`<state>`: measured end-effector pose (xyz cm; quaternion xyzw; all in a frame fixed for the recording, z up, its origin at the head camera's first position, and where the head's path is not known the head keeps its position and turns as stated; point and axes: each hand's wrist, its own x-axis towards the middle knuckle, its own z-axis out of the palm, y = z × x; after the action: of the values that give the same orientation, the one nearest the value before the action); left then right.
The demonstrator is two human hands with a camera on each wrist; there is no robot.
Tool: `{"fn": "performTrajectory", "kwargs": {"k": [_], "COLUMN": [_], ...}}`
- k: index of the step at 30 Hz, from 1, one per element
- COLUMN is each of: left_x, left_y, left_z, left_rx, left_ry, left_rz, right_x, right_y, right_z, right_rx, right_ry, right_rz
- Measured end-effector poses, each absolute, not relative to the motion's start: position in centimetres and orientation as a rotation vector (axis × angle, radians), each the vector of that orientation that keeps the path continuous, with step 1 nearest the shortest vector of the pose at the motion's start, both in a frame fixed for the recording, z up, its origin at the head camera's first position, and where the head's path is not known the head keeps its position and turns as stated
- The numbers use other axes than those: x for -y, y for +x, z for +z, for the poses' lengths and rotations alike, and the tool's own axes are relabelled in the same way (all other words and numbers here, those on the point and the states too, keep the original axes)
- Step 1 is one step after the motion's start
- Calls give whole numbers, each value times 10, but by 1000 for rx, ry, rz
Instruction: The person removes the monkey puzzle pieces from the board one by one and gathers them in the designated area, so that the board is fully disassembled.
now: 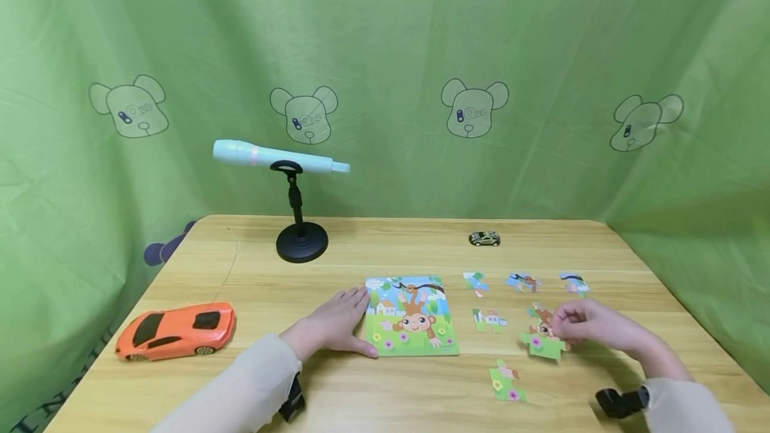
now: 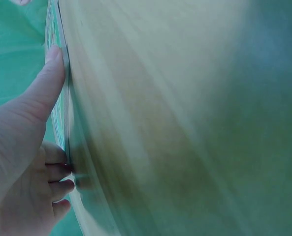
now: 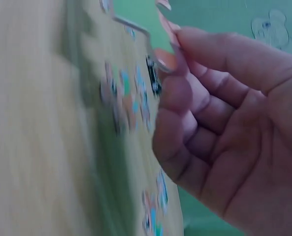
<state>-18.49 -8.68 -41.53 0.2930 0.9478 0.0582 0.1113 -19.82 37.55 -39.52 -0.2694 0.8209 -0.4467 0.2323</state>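
Observation:
A square puzzle board (image 1: 412,326) with a monkey hanging from a branch lies in the middle of the table. Along its left edge rests my left hand (image 1: 333,323), thumb stretched along the near corner; in the left wrist view the fingertips (image 2: 62,184) meet the board's side. Between thumb and fingers my right hand (image 1: 592,325) pinches a green jigsaw piece (image 1: 544,347) with a pink flower, tilted above the table. Just behind it lies a monkey-face piece (image 1: 542,316), partly covered. The right wrist view shows the held piece (image 3: 136,17) by its corner.
Loose jigsaw pieces lie right of the board: a house piece (image 1: 490,320), a flower piece (image 1: 505,381) and a back row with a branch piece (image 1: 574,284). A small toy car (image 1: 484,238) stands behind, an orange car (image 1: 177,333) and a microphone stand (image 1: 302,242) to the left.

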Motion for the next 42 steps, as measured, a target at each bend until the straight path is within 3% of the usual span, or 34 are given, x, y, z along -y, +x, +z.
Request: {"fn": "performTrajectory", "kwargs": {"k": [8, 28, 42], "left_x": [87, 86, 86], "left_y": [-184, -183, -183], "left_z": [-414, -413, -414], "left_rx": [-2778, -2776, -2778], "left_ry": [852, 843, 845], "left_rz": [176, 196, 211], "right_x": [-400, -402, -365], "right_y": [-189, -183, -201], "right_z": [-404, -412, -393], "right_rx": [-2095, -2049, -2268], "right_ry": [-700, -691, -769], "right_rz": [-1208, -1217, -1178]}}
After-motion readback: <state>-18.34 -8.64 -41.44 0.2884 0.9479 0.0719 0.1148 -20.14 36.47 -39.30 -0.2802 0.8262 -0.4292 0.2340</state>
